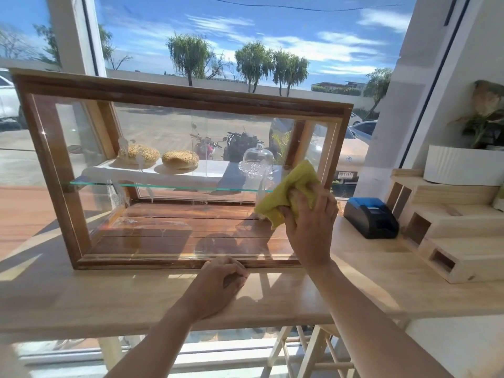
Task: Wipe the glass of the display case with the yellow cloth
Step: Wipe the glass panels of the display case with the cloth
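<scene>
A wooden-framed display case (180,95) stands on a pale wooden counter (81,293). Its front glass (169,230) carries white streaks and smears. Inside, a glass shelf holds two round breads (180,158) and a small glass dome (257,159). My right hand (309,225) is shut on a bunched yellow cloth (291,189), pressed against the glass at the case's right side. Curled into a loose fist, my left hand (218,285) rests on the counter and touches the case's bottom frame.
A black receipt printer (372,218) sits right of the case. Beyond it stands a stepped pale wood rack (447,241) with a white planter (461,165) on top. A large window behind shows a street. Folding wooden legs (308,353) show under the counter.
</scene>
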